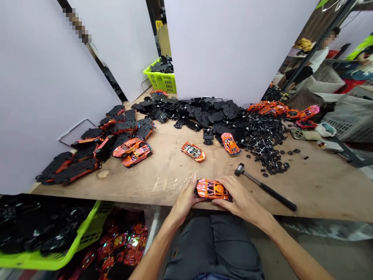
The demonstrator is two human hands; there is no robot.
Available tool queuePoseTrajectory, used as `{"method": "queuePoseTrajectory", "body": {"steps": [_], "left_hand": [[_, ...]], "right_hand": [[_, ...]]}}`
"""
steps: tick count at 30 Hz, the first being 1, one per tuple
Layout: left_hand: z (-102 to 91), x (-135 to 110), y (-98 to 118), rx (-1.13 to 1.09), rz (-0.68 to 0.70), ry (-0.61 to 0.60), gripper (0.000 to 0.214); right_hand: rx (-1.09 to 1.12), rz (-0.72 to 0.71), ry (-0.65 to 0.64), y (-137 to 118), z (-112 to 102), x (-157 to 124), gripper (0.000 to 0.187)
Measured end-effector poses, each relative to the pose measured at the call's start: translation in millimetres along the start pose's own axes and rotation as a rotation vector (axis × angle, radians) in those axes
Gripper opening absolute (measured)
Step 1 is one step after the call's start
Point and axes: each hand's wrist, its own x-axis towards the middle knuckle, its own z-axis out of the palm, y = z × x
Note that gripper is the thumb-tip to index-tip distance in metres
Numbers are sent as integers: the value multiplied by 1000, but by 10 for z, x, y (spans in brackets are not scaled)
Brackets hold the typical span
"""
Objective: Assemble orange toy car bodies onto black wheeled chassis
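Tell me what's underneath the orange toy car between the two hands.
The orange toy car shows a black underside at its edges, above the wooden workbench; the left hand and right hand cover the rest.

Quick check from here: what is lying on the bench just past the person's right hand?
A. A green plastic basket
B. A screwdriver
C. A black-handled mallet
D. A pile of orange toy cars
C: the black-handled mallet lies on the wooden bench just beyond the right hand, which rests on the orange toy car.
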Motion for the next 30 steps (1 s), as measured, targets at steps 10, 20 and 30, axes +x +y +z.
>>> {"method": "queuePoseTrajectory", "body": {"steps": [10, 20, 30], "left_hand": [[-16, 25, -79, 99, 3, 0, 55], [-72, 21, -59, 139, 94, -37, 50], [117, 65, -92, 759, 371, -221, 25]], "right_hand": [[-203, -42, -116, -13, 127, 124, 53], [89, 114, -50, 49, 29, 64, 60], [528, 328, 112, 243, 14, -200, 33]]}}
